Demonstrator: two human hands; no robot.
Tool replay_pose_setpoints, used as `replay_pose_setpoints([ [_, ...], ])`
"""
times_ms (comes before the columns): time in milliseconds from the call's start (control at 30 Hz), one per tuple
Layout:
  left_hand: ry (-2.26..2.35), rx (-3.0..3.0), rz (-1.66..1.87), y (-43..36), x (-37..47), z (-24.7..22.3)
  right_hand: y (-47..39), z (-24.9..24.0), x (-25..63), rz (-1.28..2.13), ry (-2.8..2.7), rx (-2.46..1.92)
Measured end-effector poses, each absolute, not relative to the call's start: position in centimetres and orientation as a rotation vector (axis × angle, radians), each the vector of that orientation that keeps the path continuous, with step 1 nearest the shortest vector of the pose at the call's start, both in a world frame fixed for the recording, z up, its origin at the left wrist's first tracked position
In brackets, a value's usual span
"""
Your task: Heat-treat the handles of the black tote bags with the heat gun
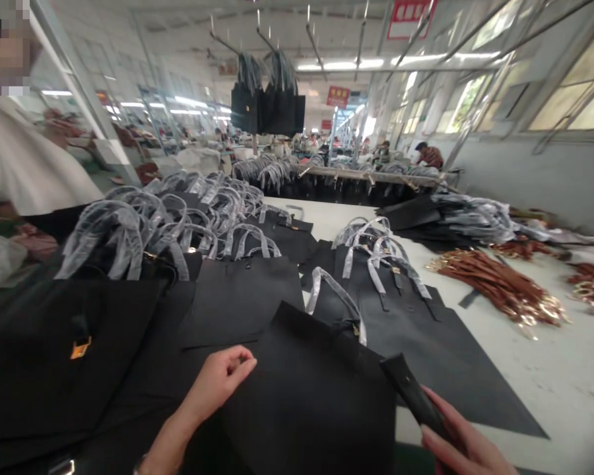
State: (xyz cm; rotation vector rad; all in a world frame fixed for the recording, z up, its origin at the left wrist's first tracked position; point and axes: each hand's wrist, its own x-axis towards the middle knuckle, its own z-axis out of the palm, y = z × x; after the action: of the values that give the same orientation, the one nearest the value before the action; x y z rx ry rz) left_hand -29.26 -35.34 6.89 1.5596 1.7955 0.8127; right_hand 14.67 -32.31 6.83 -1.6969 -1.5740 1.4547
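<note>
My left hand (pixel 226 376) is above the black bag panels at the lower centre, its fingers curled together and the thumb near the fingertips; what it holds, if anything, is too small to make out. My right hand (pixel 458 432), at the lower right, grips a folded black leather piece (pixel 408 388) that points up and to the left. Between my hands lies a black bag panel (pixel 317 389) with a plastic-wrapped handle (pixel 327 284) at its top edge. To the left another black panel (pixel 54 349) bears a gold buckle (pixel 80 348).
Bags with plastic-wrapped handles (pixel 212 198) are piled at the left. Brown straps with gold clasps (pixel 499 287) lie on the white table (pixel 564 382) at the right, near a black stack (pixel 426 218). A person in a white top (pixel 30 158) stands at the far left.
</note>
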Motion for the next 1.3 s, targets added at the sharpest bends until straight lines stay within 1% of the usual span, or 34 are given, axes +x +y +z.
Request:
replay_pose_setpoints([
  [67, 1.859, 1.627, 0.595, -35.6, -29.5, 8.0, -31.4, 7.8, 12.9, 1.503, -1.647, -1.697],
  [133, 1.903, 1.695, 0.501, -35.3, -28.8, 8.8, -30.9, 8.8, 11.5, 1.553, -1.691, -1.699],
  [233, 1.791, 1.876, 0.627, -33.9, -25.7, 8.3, -30.3, 10.1, 10.0, 1.661, -1.691, -1.711],
  [333, 1.616, 2.05, 0.714, -32.3, -21.7, 5.8, -29.7, 10.9, 9.3, 1.744, -1.67, -1.734],
  [433, 1.659, 2.076, 0.704, -31.4, -19.1, 3.0, -29.1, 11.0, 9.2, 1.753, -1.676, -1.747],
  [533, 1.691, 2.075, 0.726, -31.2, -18.4, 1.5, -28.6, 10.6, 9.3, 1.755, -1.707, -1.763],
  [700, 1.696, 2.074, 0.756, -31.4, -18.6, 1.4, -28.0, 10.2, 8.7, 1.811, -1.702, -1.732],
  [900, 1.701, 2.077, 0.788, -31.4, -18.5, 1.5, -28.3, 11.1, 8.2, 1.847, -1.805, -1.653],
  [1133, 1.709, 2.073, 0.8, -31.3, -18.5, 1.4, -28.0, 11.6, 6.5, 1.832, -1.834, -1.673],
  [1300, 1.681, 2.079, 0.803, -31.4, -18.5, 1.6, -28.4, 11.4, 7.0, 1.892, -1.801, -1.635],
])
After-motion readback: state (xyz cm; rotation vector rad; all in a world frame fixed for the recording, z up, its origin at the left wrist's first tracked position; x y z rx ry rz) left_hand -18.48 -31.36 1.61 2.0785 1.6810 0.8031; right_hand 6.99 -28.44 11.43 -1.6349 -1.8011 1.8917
